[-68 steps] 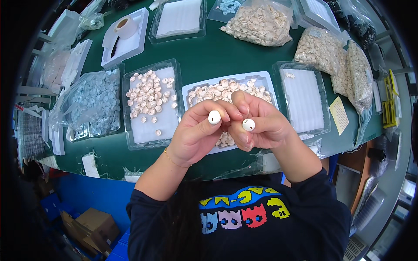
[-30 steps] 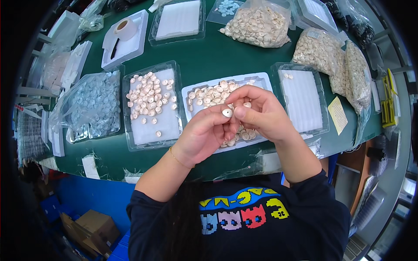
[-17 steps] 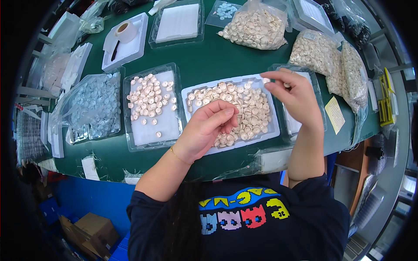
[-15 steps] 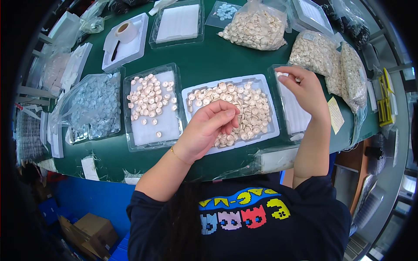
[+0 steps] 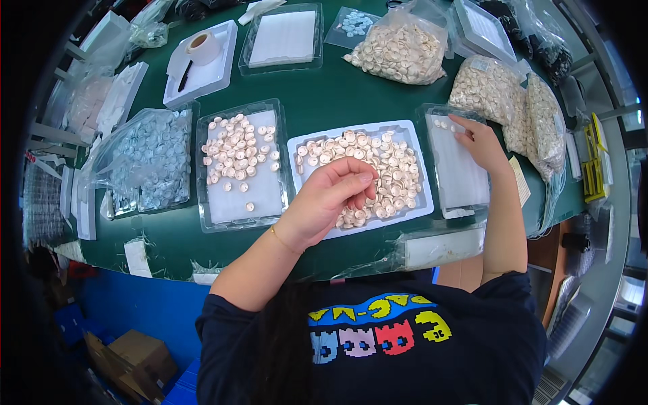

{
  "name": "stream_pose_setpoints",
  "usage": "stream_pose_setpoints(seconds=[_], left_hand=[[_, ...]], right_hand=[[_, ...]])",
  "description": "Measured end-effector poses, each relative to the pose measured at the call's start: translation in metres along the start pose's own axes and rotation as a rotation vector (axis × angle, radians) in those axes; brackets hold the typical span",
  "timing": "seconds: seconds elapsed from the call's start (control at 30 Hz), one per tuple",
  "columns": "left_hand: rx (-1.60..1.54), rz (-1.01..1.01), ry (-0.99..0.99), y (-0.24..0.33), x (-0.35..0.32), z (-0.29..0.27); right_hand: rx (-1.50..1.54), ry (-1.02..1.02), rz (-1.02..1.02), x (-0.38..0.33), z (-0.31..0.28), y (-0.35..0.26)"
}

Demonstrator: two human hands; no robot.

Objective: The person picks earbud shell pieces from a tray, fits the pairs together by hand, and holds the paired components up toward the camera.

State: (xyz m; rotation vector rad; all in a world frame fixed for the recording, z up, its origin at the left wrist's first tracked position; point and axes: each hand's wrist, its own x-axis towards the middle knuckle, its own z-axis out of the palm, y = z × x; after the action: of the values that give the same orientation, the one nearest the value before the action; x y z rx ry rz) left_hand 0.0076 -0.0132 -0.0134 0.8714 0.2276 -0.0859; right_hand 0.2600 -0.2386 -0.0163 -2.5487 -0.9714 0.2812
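Note:
My left hand (image 5: 335, 196) is closed, fingers curled toward the thumb, above the white tray (image 5: 428, 196) in the middle; whatever it holds is hidden. Small round cream button-like pieces (image 5: 395, 179) fill that tray in a loose heap. At the right, my right hand (image 5: 478, 143) has thumb and forefinger apart over a clear plastic tray (image 5: 442, 111) lined with a white foam sheet (image 5: 459, 172). A few of the same pieces (image 5: 443, 125) sit at the sheet's far end, beside those fingertips. Nothing shows between them.
Left of the middle, a clear tray (image 5: 280, 202) holds more pinkish pieces. Further left lies a bag of pale blue discs (image 5: 152, 158). Bags of cream pieces (image 5: 401, 50) stand at the back and right. A tape roll (image 5: 203, 47) and black pen (image 5: 184, 76) rest in a white tray.
My right hand has moved back and right from the far end of the right tray, its fingers spreading and uncovering the few pieces there. My left hand stays nearly still.

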Motion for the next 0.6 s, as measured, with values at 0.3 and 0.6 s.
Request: stream_pose_setpoints(seconds=[0.3,0.6], left_hand=[[0.182,0.126,0.050,0.001,-0.001,0.003],[0.252,0.310,0.192,0.016,0.000,-0.008]], right_hand=[[1.123,-0.305,0.064,-0.004,0.008,-0.085],[1.362,-0.355,-0.106,-0.011,0.050,-0.170]])
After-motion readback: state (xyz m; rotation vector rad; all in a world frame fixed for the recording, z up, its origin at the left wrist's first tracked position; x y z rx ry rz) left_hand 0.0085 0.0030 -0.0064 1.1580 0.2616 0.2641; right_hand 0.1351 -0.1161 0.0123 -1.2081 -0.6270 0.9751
